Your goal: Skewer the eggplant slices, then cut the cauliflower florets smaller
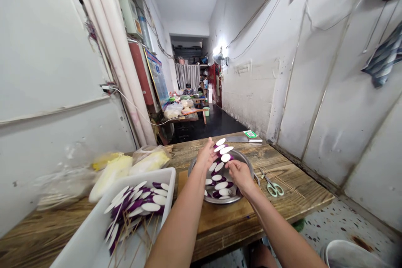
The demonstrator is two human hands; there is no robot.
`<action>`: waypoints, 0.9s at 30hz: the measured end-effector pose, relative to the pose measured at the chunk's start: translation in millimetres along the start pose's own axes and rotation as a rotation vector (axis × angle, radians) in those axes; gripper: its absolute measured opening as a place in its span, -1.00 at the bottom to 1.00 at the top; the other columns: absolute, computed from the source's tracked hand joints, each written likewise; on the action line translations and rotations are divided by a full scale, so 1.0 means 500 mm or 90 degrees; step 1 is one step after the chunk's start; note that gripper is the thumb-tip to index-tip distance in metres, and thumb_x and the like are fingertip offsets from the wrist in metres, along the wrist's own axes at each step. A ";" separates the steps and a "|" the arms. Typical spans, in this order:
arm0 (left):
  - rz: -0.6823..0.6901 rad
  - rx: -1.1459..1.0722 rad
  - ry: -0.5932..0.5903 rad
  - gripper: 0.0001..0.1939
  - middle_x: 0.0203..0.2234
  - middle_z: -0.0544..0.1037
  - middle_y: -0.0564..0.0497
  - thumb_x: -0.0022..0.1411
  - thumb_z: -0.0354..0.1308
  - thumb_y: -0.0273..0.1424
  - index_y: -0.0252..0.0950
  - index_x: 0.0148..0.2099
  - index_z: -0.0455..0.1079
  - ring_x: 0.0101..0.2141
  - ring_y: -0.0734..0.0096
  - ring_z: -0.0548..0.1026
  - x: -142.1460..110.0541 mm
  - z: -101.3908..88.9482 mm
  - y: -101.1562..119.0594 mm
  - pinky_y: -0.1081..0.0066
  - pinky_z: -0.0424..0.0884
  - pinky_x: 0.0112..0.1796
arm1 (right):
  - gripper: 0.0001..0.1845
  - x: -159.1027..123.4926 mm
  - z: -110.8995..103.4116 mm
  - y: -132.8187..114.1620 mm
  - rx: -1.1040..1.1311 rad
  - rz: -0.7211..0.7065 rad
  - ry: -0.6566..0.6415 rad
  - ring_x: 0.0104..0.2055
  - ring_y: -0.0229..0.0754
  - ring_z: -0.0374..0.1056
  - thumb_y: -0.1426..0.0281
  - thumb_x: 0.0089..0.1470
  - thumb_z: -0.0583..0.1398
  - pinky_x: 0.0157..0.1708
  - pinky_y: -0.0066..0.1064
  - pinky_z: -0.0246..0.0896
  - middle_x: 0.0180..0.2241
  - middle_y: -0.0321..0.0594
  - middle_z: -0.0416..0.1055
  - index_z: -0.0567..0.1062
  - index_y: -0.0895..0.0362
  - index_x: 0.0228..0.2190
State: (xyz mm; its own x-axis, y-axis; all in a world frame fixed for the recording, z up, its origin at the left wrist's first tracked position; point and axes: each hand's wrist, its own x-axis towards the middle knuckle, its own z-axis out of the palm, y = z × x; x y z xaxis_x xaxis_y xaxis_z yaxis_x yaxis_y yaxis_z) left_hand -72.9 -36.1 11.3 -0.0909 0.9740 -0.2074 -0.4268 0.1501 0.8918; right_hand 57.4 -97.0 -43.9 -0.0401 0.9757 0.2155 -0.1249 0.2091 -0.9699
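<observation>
Above a round metal basin (pixel 250 166), a short row of cut eggplant pieces (pixel 225 158) with purple skin and white slanted faces is held between my hands. My left hand (pixel 206 155) supports the row from the left, its fingers partly behind the pieces. With thumb and fingers pinched, my right hand (pixel 240 174) grips at the lowest piece of the row. Whether a stick runs through these pieces is hidden. More eggplant pieces (pixel 220 185) lie in the basin. To the left, a white plastic tub (pixel 172 182) contains many eggplant pieces (pixel 150 207) on thin wooden skewers (pixel 138 238).
Right of the basin lie green-handled scissors (pixel 274 188) and loose skewers (pixel 287 182). A knife (pixel 237 138) rests behind the basin near a green QR card (pixel 250 134). Plastic bags (pixel 116 173) sit behind the tub. A bucket (pixel 348 255) stands on the floor; a person (pixel 188 90) is far back.
</observation>
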 end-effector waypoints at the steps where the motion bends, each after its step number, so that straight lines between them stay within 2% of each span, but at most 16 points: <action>1: -0.027 0.007 -0.038 -0.57 -0.38 0.58 -0.13 0.16 0.17 -0.15 -0.40 -0.07 0.39 -0.44 0.40 0.54 -0.003 0.001 0.001 0.44 0.47 -0.40 | -0.66 0.000 0.000 -0.001 0.007 0.000 0.007 -0.74 -0.39 -0.14 0.13 0.00 0.06 -0.70 -0.50 -0.23 -0.78 -0.50 0.02 0.38 0.14 -0.53; 4: -0.082 0.049 -0.151 -0.59 -0.36 0.58 -0.14 0.15 0.20 -0.21 -0.38 -0.04 0.40 -0.42 0.35 0.54 -0.014 0.007 -0.003 0.38 0.48 -0.38 | -0.63 -0.001 -0.002 -0.004 0.015 -0.013 0.016 -0.76 -0.40 -0.12 0.10 0.03 0.05 -0.71 -0.51 -0.22 -0.79 -0.50 0.04 0.38 0.14 -0.52; 6: -0.074 0.063 -0.188 -0.64 -0.42 0.57 -0.10 0.12 0.25 -0.31 -0.38 -0.07 0.42 -0.46 0.37 0.53 -0.018 0.014 -0.010 0.39 0.47 -0.42 | -0.62 -0.001 -0.002 -0.005 0.018 -0.019 0.023 -0.77 -0.40 -0.11 0.08 0.03 0.05 -0.72 -0.52 -0.22 -0.80 -0.50 0.06 0.39 0.14 -0.50; 10: -0.043 0.025 -0.149 -0.77 -0.52 0.54 -0.05 0.09 0.26 -0.48 -0.42 -0.17 0.42 -0.55 0.47 0.49 -0.015 0.025 -0.019 0.47 0.45 -0.45 | -0.59 0.002 0.000 -0.004 0.029 0.014 0.039 -0.79 -0.39 -0.10 0.03 0.00 0.08 -0.75 -0.50 -0.21 -0.79 -0.49 0.07 0.38 0.13 -0.52; 13: -0.035 -0.007 -0.081 -0.76 -0.48 0.56 -0.08 0.13 0.23 -0.46 -0.42 -0.13 0.40 -0.53 0.45 0.51 -0.012 0.027 -0.019 0.45 0.47 -0.44 | -0.62 0.005 0.001 0.004 -0.008 -0.001 0.023 -0.77 -0.38 -0.07 0.07 -0.04 0.11 -0.74 -0.50 -0.18 -0.78 -0.46 0.08 0.40 0.14 -0.55; 15: -0.035 -0.008 -0.062 -0.72 -0.46 0.57 -0.10 0.13 0.24 -0.42 -0.41 -0.10 0.39 -0.52 0.42 0.53 -0.012 0.027 -0.018 0.43 0.49 -0.44 | -0.64 0.007 0.000 0.011 -0.044 -0.036 0.017 -0.74 -0.37 -0.04 0.12 -0.02 0.09 -0.71 -0.51 -0.16 -0.77 -0.44 0.10 0.44 0.16 -0.52; 21: -0.022 0.007 -0.061 -0.71 -0.47 0.56 -0.06 0.10 0.26 -0.46 -0.41 -0.10 0.39 -0.55 0.45 0.52 -0.018 0.024 -0.019 0.46 0.49 -0.47 | -0.62 0.011 -0.002 0.025 -0.101 -0.091 0.026 -0.68 -0.33 -0.01 0.15 0.02 0.06 -0.67 -0.50 -0.14 -0.74 -0.40 0.13 0.49 0.17 -0.50; 27: -0.019 0.006 -0.094 -0.71 -0.52 0.54 -0.04 0.09 0.26 -0.44 -0.41 -0.12 0.40 -0.56 0.46 0.51 -0.014 0.021 -0.024 0.43 0.50 -0.43 | -0.62 0.011 -0.003 0.022 -0.107 -0.100 0.040 -0.66 -0.31 -0.02 0.15 0.03 0.04 -0.65 -0.48 -0.15 -0.72 -0.39 0.11 0.46 0.15 -0.55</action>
State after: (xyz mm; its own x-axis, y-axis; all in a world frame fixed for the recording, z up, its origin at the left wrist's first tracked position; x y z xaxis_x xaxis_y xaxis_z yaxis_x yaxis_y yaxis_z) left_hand -57.7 -43.0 6.5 0.0552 0.9834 -0.1730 -0.4186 0.1801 0.8902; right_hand 57.4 -89.1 -53.4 0.0285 0.9314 0.3628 0.0421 0.3615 -0.9314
